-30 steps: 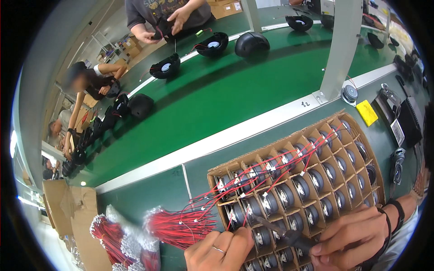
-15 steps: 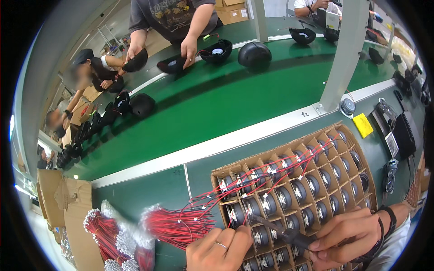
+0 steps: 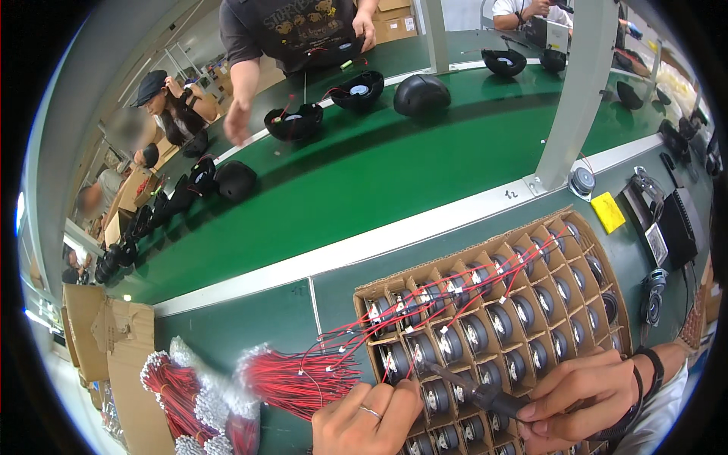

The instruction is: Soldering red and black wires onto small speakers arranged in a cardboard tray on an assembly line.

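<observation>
Pinching thin, floppy red wires (image 3: 303,375) with your left hand (image 3: 364,421), your right hand (image 3: 584,398) grips the stiff tool (image 3: 474,390) mid-handle

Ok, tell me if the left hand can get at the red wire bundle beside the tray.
Probably yes. The left hand rests at the tray edge, right beside the red wire bundle, with nothing between them.

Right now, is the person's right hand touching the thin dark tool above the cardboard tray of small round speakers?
Touching. The head view shows the right hand pinching the thin dark tool at its rear end, with no gap.
</observation>
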`<state>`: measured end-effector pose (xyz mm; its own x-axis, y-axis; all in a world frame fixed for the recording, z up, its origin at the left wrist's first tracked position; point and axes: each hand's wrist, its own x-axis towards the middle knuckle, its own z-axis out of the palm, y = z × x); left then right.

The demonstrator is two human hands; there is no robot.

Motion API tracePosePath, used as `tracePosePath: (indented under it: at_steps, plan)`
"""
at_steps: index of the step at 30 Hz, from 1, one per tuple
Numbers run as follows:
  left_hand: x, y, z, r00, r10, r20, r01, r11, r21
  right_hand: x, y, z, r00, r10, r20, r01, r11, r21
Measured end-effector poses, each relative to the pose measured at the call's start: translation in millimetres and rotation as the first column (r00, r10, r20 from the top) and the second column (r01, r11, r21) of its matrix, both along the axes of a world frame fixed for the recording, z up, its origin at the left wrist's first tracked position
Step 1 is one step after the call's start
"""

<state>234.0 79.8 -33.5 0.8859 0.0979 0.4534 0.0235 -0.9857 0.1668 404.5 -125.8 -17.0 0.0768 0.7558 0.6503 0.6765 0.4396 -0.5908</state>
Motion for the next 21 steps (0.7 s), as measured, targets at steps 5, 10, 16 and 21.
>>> tracePosePath:
  at_steps: [5, 10, 16, 21]
  plan:
    - [-3.6, -0.8, 1.3, 1.000, 0.014, 0.001, -0.014, 1.000, 0.007, -2.1, 1.4, 1.0, 1.000, 0.010, 0.003, -0.010, 1.000, 0.003]
    - [0.1, -0.6, 0.9, 1.000, 0.007, -0.003, -0.007, 1.000, 0.001, -1.1, 0.7, -1.2, 1.000, -0.006, -0.004, 0.006, 1.000, 0.005]
    - [-1.5, -1.8, 0.3, 1.000, 0.025, -0.001, -0.025, 1.000, 0.006, 0.1, -1.2, -1.7, 1.000, 0.006, -0.001, -0.006, 1.000, 0.007]
    - [-0.4, -2.3, 0.7, 1.000, 0.020, -0.014, -0.020, 1.000, -0.006, 2.2, -9.5, -4.8, 0.999, -0.007, 0.035, 0.011, 0.995, -0.094]
